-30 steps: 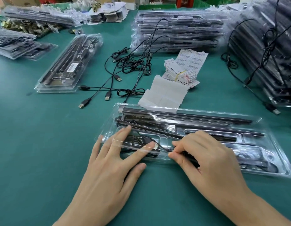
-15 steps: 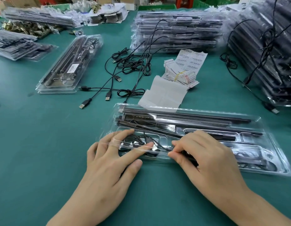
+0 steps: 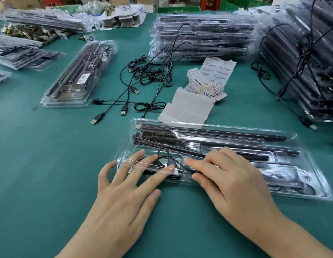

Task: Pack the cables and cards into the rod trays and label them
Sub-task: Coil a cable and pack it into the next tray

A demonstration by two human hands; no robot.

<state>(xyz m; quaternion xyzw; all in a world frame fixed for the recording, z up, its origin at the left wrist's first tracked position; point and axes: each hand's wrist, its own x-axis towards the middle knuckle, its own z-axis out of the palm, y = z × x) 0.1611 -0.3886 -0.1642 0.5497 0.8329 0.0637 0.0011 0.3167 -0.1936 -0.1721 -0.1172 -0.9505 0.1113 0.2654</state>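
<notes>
— What lies nearest?

— Two bare hands on a green worktop (image 3: 50, 174). The left hand (image 3: 122, 192) is spread flat, its fingers (image 3: 143, 168) straight and reaching onto the near-left end of a long clear plastic blister tray (image 3: 307, 164). A clear plastic edge crosses them, and I cannot tell whether they lie over or under it.

— And the other?

— The right hand (image 3: 234, 183) rests on the tray just beside the left. Its fingers (image 3: 203, 164) are loosely bent, with forefinger and thumb either side of a cable end. I cannot tell whether they pinch it.

— Where is the cable?

— The coiled black cable (image 3: 163, 159) sits in the tray's near-left compartment, between the two hands, with a small white connector (image 3: 176, 171) at the left forefinger. Long black rods (image 3: 218, 135) fill the channels along the tray's far side.

— Beyond the tray?

— A creased white paper sheet (image 3: 188, 108) touches its far edge. Behind that lies a banded bundle of barcode-printed cards (image 3: 208, 84), fanned out. To the left, loose black USB cables (image 3: 147, 75) lie tangled, plugs pointing near.

— Further left?

— A closed clear tray of rods (image 3: 72, 86) lies at an angle, a barcode label (image 3: 83, 78) on top.

— At the back?

— A stack of filled trays (image 3: 199, 34) stands far centre. A taller stack (image 3: 311, 62) stands at the right with a black cable draped over it.
</notes>
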